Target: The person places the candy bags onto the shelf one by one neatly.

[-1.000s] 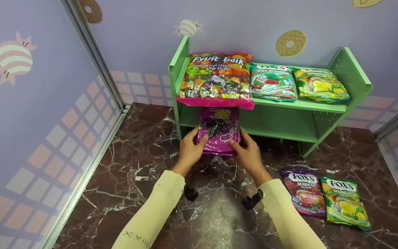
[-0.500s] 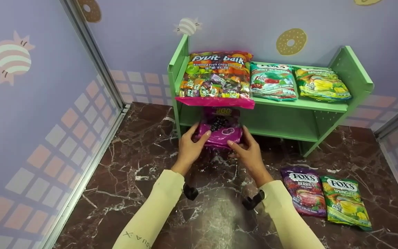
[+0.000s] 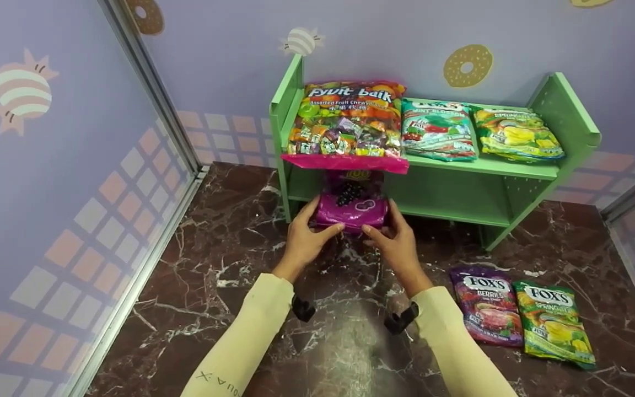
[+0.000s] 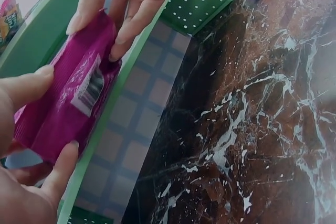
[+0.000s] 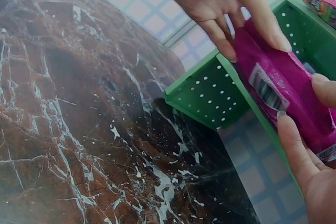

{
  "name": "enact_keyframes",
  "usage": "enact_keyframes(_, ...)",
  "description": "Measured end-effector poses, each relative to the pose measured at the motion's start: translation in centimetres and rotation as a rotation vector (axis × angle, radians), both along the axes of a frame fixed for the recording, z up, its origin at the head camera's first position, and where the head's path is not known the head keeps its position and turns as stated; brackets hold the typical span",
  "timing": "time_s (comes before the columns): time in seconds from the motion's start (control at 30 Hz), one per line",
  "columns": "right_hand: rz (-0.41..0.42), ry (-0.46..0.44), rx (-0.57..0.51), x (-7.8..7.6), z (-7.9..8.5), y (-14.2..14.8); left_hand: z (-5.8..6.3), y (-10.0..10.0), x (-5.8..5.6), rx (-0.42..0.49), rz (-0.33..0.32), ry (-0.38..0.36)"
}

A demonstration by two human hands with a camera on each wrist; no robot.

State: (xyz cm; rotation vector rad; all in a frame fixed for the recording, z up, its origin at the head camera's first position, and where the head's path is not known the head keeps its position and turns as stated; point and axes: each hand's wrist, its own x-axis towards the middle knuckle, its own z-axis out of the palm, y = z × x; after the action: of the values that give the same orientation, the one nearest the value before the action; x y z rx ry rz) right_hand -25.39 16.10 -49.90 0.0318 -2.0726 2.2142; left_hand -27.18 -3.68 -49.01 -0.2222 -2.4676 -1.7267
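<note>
My left hand (image 3: 303, 240) and right hand (image 3: 398, 245) hold a shiny purple candy bag (image 3: 352, 215) by its two sides, thumbs on its near edge. The bag's far part reaches into the lower level of a green shelf (image 3: 450, 196). A dark berry picture and part of "100" show on its face; the top is shadowed under the upper level. In the left wrist view the bag's underside (image 4: 63, 108) bears a white barcode label (image 4: 90, 86), with fingers beneath at both ends. The same bag (image 5: 286, 85) lies at the shelf's front edge in the right wrist view.
A large fruit chew bag (image 3: 348, 124) overhangs the upper level, above the purple bag. Beside it lie a mint candy bag (image 3: 439, 132) and a yellow-green bag (image 3: 516, 135). On the marble floor (image 3: 229, 331) at right are a berries bag (image 3: 487, 309) and another yellow-green bag (image 3: 555, 325).
Both hands have pushed the purple bag forward, deeper into the lower level. Its near end has risen and bulges, and the left thumb has shifted to the near edge.
</note>
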Motion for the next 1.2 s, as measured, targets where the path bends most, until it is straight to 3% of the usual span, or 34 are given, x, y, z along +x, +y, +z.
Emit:
enact_keyframes(0.17,-0.082,0.024,-0.007,-0.2,0.0,-0.6,0.0,0.4,-0.1,-0.016,0.064,0.066)
enact_keyframes(0.33,-0.104,0.012,-0.005,-0.3,0.0,-0.9,0.2,0.9,-0.2,-0.027,0.139,0.125)
enact_keyframes(0.57,-0.039,-0.039,0.001,-0.6,0.2,-1.0,0.2,1.5,-0.5,-0.073,0.328,0.166)
enact_keyframes(0.77,0.044,-0.070,0.027,-1.1,0.5,-1.2,0.0,1.7,-1.0,-0.079,0.422,0.158)
enact_keyframes(0.93,0.082,-0.103,0.031,-1.6,0.6,-1.4,0.0,1.6,-1.6,-0.092,0.444,0.125)
enact_keyframes(1.2,0.110,-0.111,0.057,-2.6,0.9,-1.7,-0.1,1.5,-2.3,-0.068,0.417,0.130)
